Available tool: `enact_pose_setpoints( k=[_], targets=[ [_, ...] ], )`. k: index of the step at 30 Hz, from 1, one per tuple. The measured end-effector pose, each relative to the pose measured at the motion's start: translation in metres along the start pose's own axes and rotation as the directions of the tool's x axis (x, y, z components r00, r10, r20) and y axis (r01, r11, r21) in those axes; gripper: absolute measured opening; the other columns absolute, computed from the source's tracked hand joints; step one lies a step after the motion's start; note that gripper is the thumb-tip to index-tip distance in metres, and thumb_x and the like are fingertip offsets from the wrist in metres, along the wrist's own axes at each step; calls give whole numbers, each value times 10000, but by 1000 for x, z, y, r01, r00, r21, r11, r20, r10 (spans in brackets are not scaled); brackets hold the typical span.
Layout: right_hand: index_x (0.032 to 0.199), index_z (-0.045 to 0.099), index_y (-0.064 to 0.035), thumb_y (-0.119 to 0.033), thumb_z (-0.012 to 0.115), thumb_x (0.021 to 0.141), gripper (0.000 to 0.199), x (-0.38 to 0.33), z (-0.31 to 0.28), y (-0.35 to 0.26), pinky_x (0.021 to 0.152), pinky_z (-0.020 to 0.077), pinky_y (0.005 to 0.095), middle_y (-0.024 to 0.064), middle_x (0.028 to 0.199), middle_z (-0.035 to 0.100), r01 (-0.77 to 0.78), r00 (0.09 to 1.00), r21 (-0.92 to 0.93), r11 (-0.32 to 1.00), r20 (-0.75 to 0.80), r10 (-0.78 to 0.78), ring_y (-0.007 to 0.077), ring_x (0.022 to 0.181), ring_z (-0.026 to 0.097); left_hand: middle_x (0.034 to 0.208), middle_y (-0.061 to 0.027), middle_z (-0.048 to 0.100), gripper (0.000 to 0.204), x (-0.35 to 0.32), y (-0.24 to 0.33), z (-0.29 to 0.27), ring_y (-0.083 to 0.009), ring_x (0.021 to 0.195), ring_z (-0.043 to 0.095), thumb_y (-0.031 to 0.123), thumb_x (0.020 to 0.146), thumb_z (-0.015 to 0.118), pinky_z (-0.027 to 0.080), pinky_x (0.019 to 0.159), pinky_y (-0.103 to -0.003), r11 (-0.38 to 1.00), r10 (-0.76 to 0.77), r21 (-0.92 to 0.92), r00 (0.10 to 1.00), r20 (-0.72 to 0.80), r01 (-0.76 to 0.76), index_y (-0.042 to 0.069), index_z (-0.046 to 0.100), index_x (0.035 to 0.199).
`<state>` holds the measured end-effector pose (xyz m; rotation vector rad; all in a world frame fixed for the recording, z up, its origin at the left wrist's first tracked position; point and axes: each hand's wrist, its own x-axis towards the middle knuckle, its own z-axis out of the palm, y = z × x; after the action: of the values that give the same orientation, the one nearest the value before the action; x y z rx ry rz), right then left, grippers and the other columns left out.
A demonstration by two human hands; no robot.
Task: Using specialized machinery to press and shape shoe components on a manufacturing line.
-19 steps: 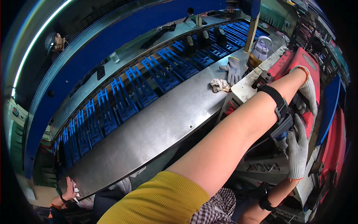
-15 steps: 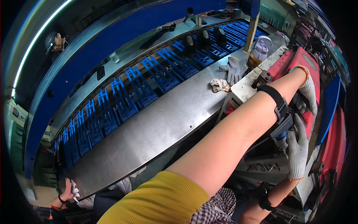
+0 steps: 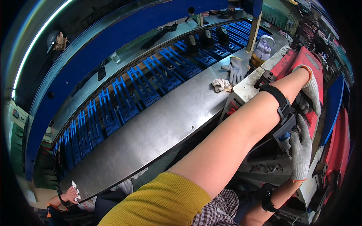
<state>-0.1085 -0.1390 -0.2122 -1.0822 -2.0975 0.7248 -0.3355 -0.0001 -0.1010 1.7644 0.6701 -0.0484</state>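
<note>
My left hand (image 3: 311, 93), in a white knitted glove with an orange cuff, reaches across to the right and hangs against a red machine part (image 3: 307, 58). One finger stretches down; the others are partly hidden, so its grip cannot be told. Grey glove fingers (image 3: 303, 104) show just beside it. Below is my right hand (image 3: 300, 147), gloved in white too, its thumb and forefinger apart and pointing upward. Between it and the black device (image 3: 286, 124) strapped to my left forearm, a bit of blue shows. No held object is visible in either hand.
A long metal table (image 3: 151, 132) runs beside blue slatted racks (image 3: 147, 83). On it lie a grey glove (image 3: 235, 69) and a crumpled cloth (image 3: 221, 85); a lidded bottle (image 3: 261, 51) stands nearby. Another person's hand (image 3: 71, 194) rests at the table's near left end. One more person (image 3: 58, 43) is beyond.
Both my hands stay almost where they were. At the lower left, the other person's hand has turned and lowered onto the table end. The far person's head has shifted slightly.
</note>
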Motion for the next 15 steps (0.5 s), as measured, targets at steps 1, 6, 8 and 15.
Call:
enact_pose_setpoints(
  k=[1, 6, 8, 15],
  targets=[
    [1565, 544, -1, -44, 579, 1004, 563, 0, 0, 0, 1190, 423, 370, 172, 1484, 658, 18, 1000, 1, 1000, 1, -18, 251, 1355, 612, 957, 17, 780, 492, 0, -1, 0, -113, 801, 698, 626, 886, 838, 545, 751, -296, 1000, 1, -1, 1000, -1, -1, 156, 760, 1010],
    [1564, 543, 3, -46, 568, 1005, 562, -1, -1, -1, 1195, 418, 368, 176, 1493, 648, -8, 1000, 19, 1000, 14, 7, 252, 1372, 600, 949, 19, 782, 487, -2, 1, 2, -111, 793, 700, 626, 884, 840, 543, 743, -293, 1000, 11, -2, 1000, 3, -11, 158, 759, 995],
    [1566, 538, 8, -44, 566, 1003, 565, -1, -1, -1, 1200, 414, 371, 178, 1500, 642, 12, 1000, 17, 1000, 10, -12, 256, 1379, 595, 946, 20, 782, 486, -4, 3, 3, -111, 789, 700, 626, 883, 841, 543, 739, -291, 1000, 13, -4, 1000, 4, -13, 159, 759, 989],
    [1565, 533, 12, -45, 568, 1002, 567, -1, -1, -1, 1212, 405, 381, 185, 1513, 634, 17, 1000, 4, 1000, 12, -17, 267, 1392, 592, 944, 22, 783, 485, -12, 12, 4, -114, 793, 702, 624, 885, 840, 545, 739, -294, 1000, -2, -16, 999, 50, 3, 157, 761, 989]
  ],
)
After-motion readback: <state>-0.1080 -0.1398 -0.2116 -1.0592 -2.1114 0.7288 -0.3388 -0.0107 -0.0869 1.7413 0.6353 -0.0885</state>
